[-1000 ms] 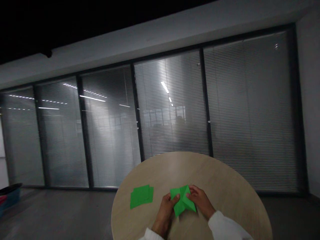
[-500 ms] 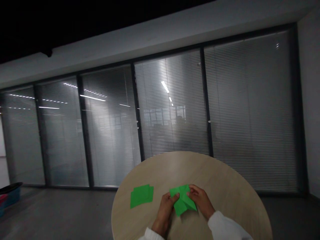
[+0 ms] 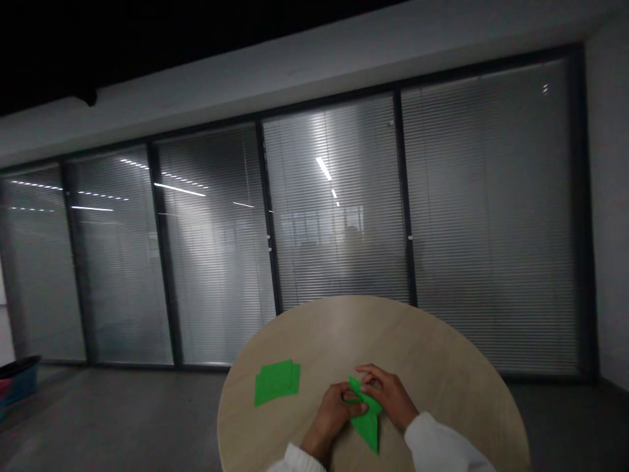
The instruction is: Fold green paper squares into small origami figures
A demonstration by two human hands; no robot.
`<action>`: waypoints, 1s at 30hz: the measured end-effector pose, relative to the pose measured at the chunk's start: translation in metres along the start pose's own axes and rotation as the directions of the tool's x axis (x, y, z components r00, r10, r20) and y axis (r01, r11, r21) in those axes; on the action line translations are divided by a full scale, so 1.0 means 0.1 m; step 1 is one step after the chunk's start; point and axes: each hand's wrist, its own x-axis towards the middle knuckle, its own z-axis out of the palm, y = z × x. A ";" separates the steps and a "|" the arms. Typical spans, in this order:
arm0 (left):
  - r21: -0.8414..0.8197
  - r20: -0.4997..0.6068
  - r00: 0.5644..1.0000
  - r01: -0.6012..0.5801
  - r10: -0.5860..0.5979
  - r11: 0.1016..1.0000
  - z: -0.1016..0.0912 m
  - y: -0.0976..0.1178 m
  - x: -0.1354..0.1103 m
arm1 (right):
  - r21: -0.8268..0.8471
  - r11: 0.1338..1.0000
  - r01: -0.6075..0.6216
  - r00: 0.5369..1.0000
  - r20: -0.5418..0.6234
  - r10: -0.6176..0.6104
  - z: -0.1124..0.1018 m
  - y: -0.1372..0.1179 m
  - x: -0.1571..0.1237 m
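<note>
- Left hand (image 3: 335, 410): fingers pinching folded green paper (image 3: 367, 429), thumb on top.
- Right hand (image 3: 389, 393): fingers touching paper's far end; can't tell if they grip.
- Paper sits between both hands, over near half of round counter (image 3: 442, 367).
- Overlapping green sheets (image 3: 275, 382) lie on counter, left of hands.

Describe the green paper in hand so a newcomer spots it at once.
Find the pale round table in front of the blinds. On its near side, the left hand and right hand meet at one green paper. Unlike the flat, overlapping green sheets lying to its left, this one is folded, with a pointed tip toward the near edge.
</note>
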 end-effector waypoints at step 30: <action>-0.072 -0.376 0.920 -0.153 0.115 0.986 -0.09 -0.03 0.06 | 0.129 0.988 -0.087 0.990 -0.099 0.100 0.03 0.18 0.05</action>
